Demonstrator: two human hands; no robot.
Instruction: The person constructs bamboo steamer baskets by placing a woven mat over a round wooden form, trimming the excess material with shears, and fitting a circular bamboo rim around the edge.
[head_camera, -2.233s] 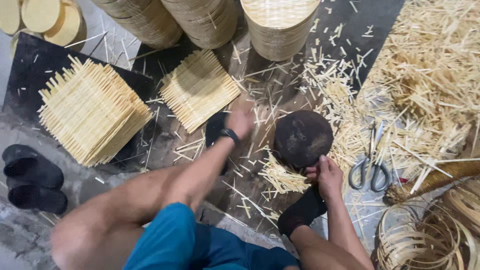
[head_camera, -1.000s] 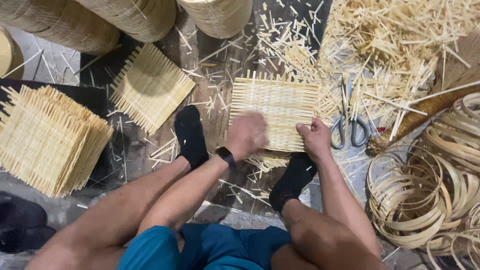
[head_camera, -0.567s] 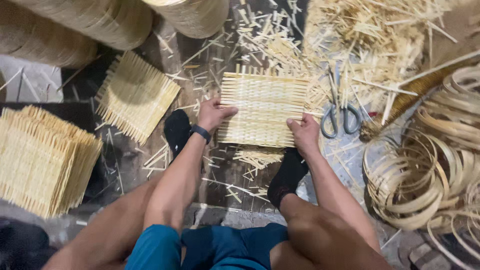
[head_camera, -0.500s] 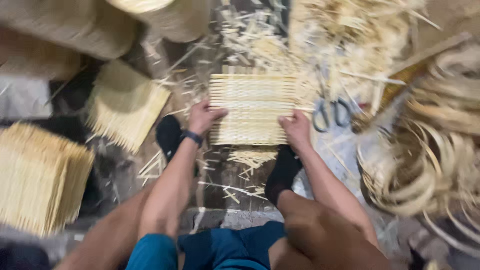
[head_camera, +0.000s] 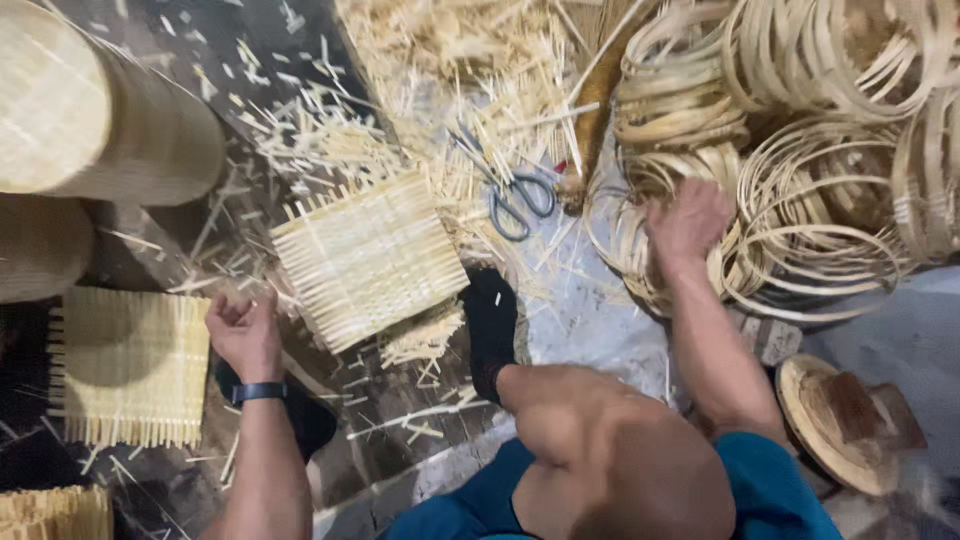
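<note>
Your left hand (head_camera: 243, 335) is loosely curled and holds nothing, just beside the woven mat (head_camera: 368, 258) lying on the floor ahead of your foot (head_camera: 491, 322). Your right hand (head_camera: 688, 220), well apart, closes on a bamboo ring (head_camera: 650, 240); scissors (head_camera: 513, 193) lie beyond the mat.

- Both arms bare from shoulder to hand; no sleeves show.
- A dark band with a slim black face sits on the left wrist (head_camera: 258, 392).
- Blue shorts (head_camera: 770, 490) of smooth cloth cover the lap at the near edge.
- Black socks: the right sock (head_camera: 490, 325) shows whole, the left sock (head_camera: 305, 420) is partly hidden behind the forearm.
- Knees bare.
</note>
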